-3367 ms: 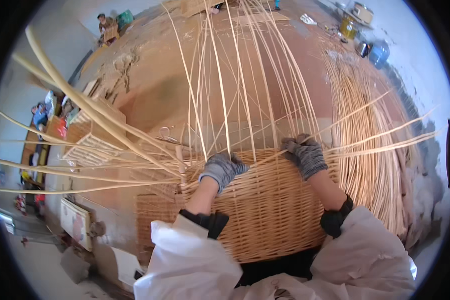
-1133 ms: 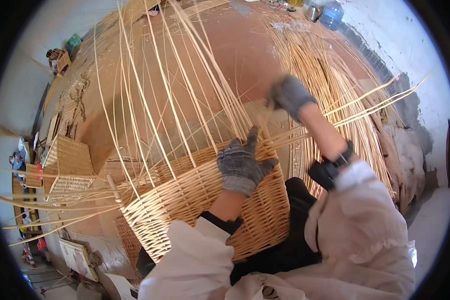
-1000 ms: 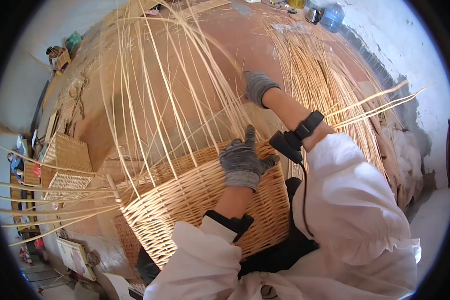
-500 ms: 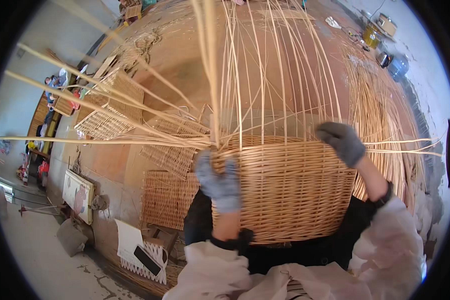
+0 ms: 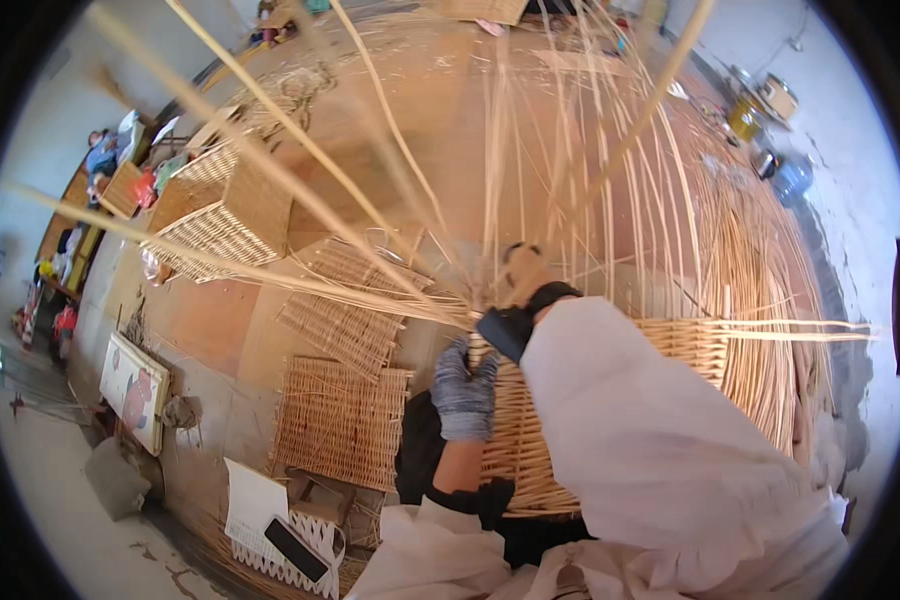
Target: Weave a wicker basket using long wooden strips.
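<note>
A woven wicker basket (image 5: 530,470) rests against my dark-clothed lap, with long pale rods (image 5: 310,150) fanning upward and sideways from its rim. My gloved left hand (image 5: 464,395) grips the basket's left corner below a cluster of rods. My right hand (image 5: 520,255) reaches forward across that corner, blurred and mostly hidden behind my own wrist and forearm; whether it holds a rod cannot be made out. My right sleeve covers much of the basket's front.
Flat woven panels (image 5: 335,420), another basket (image 5: 210,240), a white board (image 5: 133,390), a phone (image 5: 296,548) and a bundle of loose rods (image 5: 740,280) surround me. A person (image 5: 102,155) is at the back left. A blue water bottle (image 5: 792,180) stands by the right wall.
My right hand has moved leftward from the basket's right side to beyond its left corner. My left hand shifted rightward in view. The rods at the left have swung, several now blurred.
</note>
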The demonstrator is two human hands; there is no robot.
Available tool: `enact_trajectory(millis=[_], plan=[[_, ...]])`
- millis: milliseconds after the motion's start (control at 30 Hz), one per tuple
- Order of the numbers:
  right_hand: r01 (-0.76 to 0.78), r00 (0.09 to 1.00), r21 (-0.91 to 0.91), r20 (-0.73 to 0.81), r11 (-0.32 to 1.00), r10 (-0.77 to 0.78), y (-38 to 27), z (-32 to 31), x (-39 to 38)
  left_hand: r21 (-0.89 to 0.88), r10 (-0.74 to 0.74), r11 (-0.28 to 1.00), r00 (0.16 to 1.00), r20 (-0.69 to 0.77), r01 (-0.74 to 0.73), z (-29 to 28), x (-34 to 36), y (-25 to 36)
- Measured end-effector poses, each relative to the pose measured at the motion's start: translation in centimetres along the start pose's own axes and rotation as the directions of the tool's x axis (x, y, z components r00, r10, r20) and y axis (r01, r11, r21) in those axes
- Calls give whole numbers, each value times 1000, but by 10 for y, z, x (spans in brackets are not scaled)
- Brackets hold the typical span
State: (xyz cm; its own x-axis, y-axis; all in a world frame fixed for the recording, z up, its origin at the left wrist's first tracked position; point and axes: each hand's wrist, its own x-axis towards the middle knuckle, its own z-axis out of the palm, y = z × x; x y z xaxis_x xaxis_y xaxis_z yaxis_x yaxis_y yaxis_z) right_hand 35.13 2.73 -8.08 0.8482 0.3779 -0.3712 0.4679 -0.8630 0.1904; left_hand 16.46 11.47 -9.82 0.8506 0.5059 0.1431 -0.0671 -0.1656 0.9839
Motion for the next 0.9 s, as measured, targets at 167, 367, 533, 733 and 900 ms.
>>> enact_trajectory(millis=[167,367,533,733,900], plan=[[-167,985,9,51,986,167,26,-3,22,96,-85,993,990,110,75,1,-3,12],[-362,925,249,-24,899,379,33,-32,49,192,-34,981,994,108,12,0,-3,8],[465,795,837,-252,-288,552,10,-100,-44,356,-56,935,984,169,-8,-4,7,31],[204,977,444,-39,-872,209,91,25,-173,110,-104,990,983,153,88,-8,6,32],[382,899,427,32,-820,436,94,20,-180,647,349,679,928,132,-348,3,0,68]])
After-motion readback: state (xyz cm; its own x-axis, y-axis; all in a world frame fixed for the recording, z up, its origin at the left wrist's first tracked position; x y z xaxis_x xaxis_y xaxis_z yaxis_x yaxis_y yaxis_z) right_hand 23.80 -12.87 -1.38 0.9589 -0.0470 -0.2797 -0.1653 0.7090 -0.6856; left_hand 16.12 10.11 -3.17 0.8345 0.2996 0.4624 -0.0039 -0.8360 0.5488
